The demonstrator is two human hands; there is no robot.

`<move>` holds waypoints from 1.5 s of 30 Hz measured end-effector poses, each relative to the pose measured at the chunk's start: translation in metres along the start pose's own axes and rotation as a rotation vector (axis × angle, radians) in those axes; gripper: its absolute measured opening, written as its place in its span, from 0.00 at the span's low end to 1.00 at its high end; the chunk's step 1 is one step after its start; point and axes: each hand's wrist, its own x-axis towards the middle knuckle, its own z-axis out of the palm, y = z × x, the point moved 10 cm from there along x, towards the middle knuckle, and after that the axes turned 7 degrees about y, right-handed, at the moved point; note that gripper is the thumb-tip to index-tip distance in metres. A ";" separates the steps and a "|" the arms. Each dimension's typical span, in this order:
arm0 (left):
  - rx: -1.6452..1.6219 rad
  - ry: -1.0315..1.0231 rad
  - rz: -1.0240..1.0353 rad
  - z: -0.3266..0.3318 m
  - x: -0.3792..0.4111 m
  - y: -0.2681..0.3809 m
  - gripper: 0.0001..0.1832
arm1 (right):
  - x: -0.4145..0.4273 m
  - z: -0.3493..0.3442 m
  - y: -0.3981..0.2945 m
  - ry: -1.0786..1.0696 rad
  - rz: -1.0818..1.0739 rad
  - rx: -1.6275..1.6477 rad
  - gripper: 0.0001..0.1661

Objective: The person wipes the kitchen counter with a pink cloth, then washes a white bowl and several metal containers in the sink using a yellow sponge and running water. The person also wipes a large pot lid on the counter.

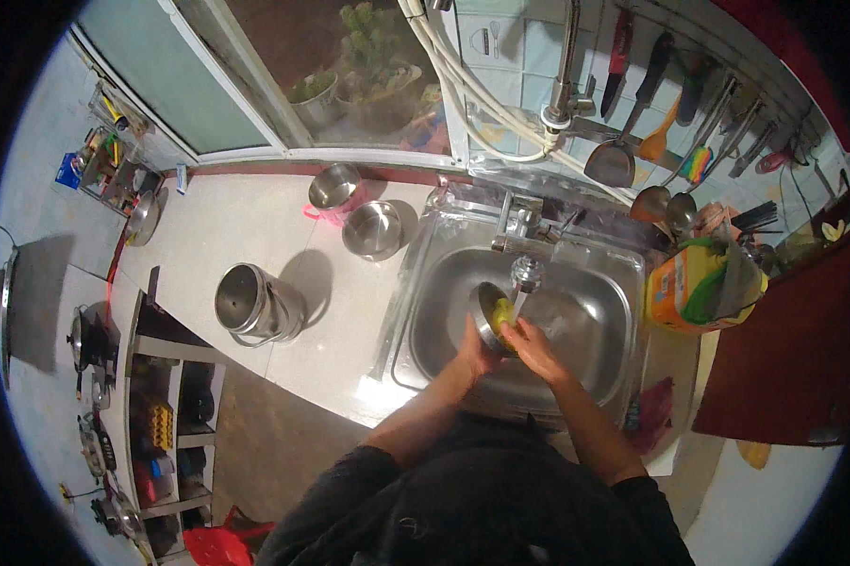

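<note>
My left hand (pixel 480 354) grips a round metal bowl or lid (pixel 483 305) from below, tilted on its side over the steel sink (pixel 573 382). Against its inner face my right hand (pixel 531 347) presses a yellow sponge or cloth (pixel 503 311). Right beside them is the faucet spout (pixel 527 272), with what looks like water coming from it. The faucet body (pixel 527 212) is fixed at the sink's back edge.
Left of the sink, a steel canister (pixel 255 304), a small steel bowl (pixel 372 230) and a pink-handled steel cup (pixel 334 191) stand on the white counter (pixel 340 354). A yellow-orange plastic container (pixel 701 286) is on the right, below hanging utensils (pixel 612 166). A dark red cloth (pixel 655 414) lies near the front right.
</note>
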 end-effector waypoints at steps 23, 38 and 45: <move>0.068 -0.098 0.131 -0.018 -0.003 0.029 0.24 | 0.015 -0.092 0.101 0.393 0.096 0.308 0.15; 0.673 -0.220 0.650 0.010 -0.030 0.034 0.32 | 0.005 -0.030 -0.035 0.431 -0.314 -0.068 0.17; 0.481 -0.180 0.476 0.029 -0.058 0.034 0.26 | 0.073 -0.064 0.102 0.461 0.182 0.085 0.18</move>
